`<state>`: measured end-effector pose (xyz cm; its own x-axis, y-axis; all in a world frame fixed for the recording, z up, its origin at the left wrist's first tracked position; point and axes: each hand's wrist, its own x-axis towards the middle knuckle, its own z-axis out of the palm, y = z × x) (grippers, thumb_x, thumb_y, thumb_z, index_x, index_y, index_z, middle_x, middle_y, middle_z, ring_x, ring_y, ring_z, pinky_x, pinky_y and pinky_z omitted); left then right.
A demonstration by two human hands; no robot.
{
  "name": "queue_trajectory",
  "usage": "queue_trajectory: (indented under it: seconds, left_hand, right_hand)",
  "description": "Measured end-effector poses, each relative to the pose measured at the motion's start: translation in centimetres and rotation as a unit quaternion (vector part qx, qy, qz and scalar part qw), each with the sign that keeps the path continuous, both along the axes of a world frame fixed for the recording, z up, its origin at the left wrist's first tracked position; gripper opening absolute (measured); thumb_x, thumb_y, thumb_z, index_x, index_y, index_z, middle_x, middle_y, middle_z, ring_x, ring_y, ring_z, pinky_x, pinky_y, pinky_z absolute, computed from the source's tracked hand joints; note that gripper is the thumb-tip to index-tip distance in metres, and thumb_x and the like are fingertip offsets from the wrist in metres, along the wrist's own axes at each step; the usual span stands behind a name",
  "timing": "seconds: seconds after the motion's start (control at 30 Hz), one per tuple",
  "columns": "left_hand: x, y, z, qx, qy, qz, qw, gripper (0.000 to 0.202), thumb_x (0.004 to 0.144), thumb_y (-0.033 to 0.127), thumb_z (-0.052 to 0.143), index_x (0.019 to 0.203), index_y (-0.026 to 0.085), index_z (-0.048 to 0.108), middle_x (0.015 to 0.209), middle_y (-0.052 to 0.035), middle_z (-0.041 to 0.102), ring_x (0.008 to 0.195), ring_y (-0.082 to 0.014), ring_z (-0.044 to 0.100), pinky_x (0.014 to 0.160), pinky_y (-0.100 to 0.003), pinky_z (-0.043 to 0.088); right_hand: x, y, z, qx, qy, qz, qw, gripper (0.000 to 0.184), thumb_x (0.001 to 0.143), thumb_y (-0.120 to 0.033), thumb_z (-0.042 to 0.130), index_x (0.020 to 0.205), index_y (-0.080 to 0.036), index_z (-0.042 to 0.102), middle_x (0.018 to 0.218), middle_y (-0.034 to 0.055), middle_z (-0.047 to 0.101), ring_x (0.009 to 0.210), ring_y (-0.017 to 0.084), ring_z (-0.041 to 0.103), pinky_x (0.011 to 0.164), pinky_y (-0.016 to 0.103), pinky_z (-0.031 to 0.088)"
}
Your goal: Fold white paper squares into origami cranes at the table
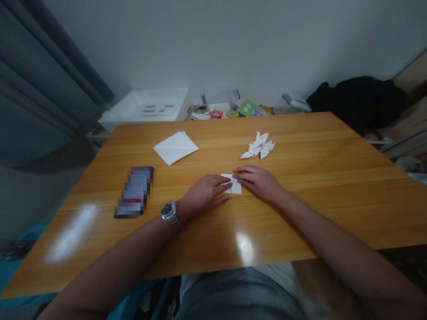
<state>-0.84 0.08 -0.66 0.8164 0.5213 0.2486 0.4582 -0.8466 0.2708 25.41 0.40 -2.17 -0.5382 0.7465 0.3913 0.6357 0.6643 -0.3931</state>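
Smooth, glossy wood is seen in the surface (pixel 316 146), by which light is mirrored nearer the body than either hand. Matt white paper is seen in the creased square (pixel 236 188) under the left hand (pixel 208 193), the flat sheets (pixel 175 149) beyond it and the folded figures (pixel 257 146) beyond the right hand (pixel 258 181). Polished metal is shown by the watch (pixel 170 214) behind the left hand.

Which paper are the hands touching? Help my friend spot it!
Find the wooden table. Between the left hand and right hand lies a small white paper. Both hands touch it, unlike the bigger paper sheets and pointy folded figures farther back.
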Motion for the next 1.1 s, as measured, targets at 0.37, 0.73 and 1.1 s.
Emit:
queue_trajectory:
  seconds: [0.37, 0.73, 1.1]
  left_hand:
    - [0.4, -1.1, 0.2, 0.037, 0.050, 0.037, 0.997, 0.039, 0.103, 0.041, 0.051, 0.132, 0.016, 0.061, 0.127, -0.0137, 0.066, 0.113, -0.0275, 0.063, 0.100, -0.045, 0.050]
    - [0.6, -1.3, 0.2, 0.044, 0.033, 0.014, 0.998, 0.044, 0.104, 0.039, 0.050, 0.143, 0.018, 0.052, 0.140, -0.0122, 0.061, 0.124, -0.0280, 0.060, 0.106, -0.045, 0.049]
    - [0.6, -1.4, 0.2, 0.023, 0.032, -0.001, 0.999, 0.045, 0.104, 0.044, 0.048, 0.137, 0.014, 0.056, 0.144, -0.0147, 0.059, 0.129, -0.0281, 0.059, 0.110, -0.044, 0.049]
  right_hand:
    - [1.4, -0.8, 1.6, -0.035, -0.041, 0.056, 0.997, 0.034, 0.097, -0.024, 0.062, 0.131, -0.024, 0.069, 0.138, 0.0104, 0.067, 0.127, 0.026, 0.064, 0.108, 0.047, 0.052]
    - [1.0, -0.8, 1.8, -0.025, -0.079, 0.062, 0.995, 0.032, 0.100, -0.026, 0.058, 0.129, -0.019, 0.069, 0.137, 0.0136, 0.067, 0.126, 0.027, 0.064, 0.109, 0.047, 0.051]
    - [0.9, -0.5, 1.4, -0.023, -0.062, 0.075, 0.995, 0.032, 0.100, -0.028, 0.058, 0.130, -0.021, 0.067, 0.135, 0.0122, 0.068, 0.124, 0.026, 0.064, 0.108, 0.046, 0.050]
